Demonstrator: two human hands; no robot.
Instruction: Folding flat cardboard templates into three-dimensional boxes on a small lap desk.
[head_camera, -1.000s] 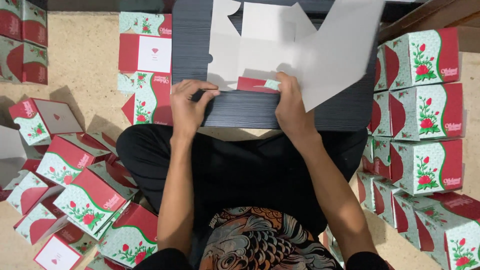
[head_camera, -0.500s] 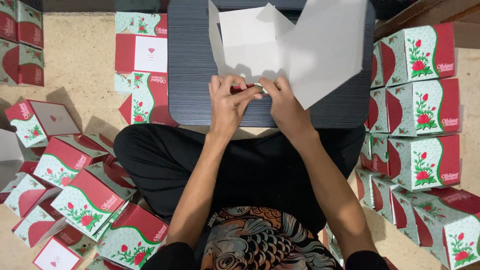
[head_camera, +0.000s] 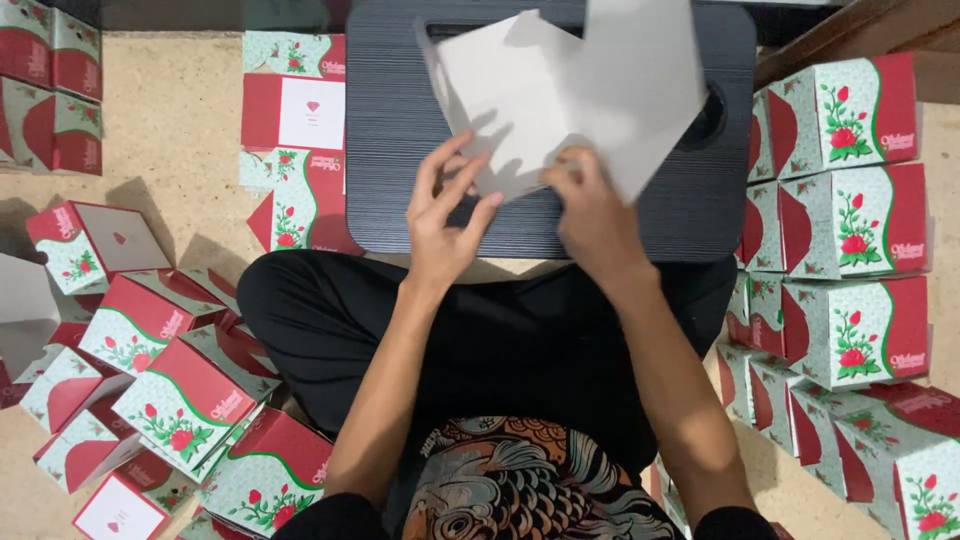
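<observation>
The person sits cross-legged on the floor with a dark ridged lap desk (head_camera: 400, 150) in the upper middle of the frame. Over it both hands work an unfolded white carton blank (head_camera: 560, 90), its plain inner side facing the camera and its panels standing up toward the top edge of the frame. The left hand (head_camera: 445, 215) is at the blank's lower left edge, fingers spread and loosely fanned, their tips touching the card; its grip is open, not clamped on anything. The right hand (head_camera: 590, 215) is at the lower middle of the blank, fingers curled with the thumb tucked, pinching the card's bottom fold. The two hands are near each other, just apart.

At the right of the frame stands a stack of assembled boxes (head_camera: 850, 230), white-green with red roses and red ends, piled in rows. At the lower left lies a loose heap of finished boxes (head_camera: 170, 390), tilted at different angles. At the upper left, just beside the desk, lie flat printed blanks (head_camera: 295, 120), and more flat ones (head_camera: 50, 90) are at the far upper left edge
</observation>
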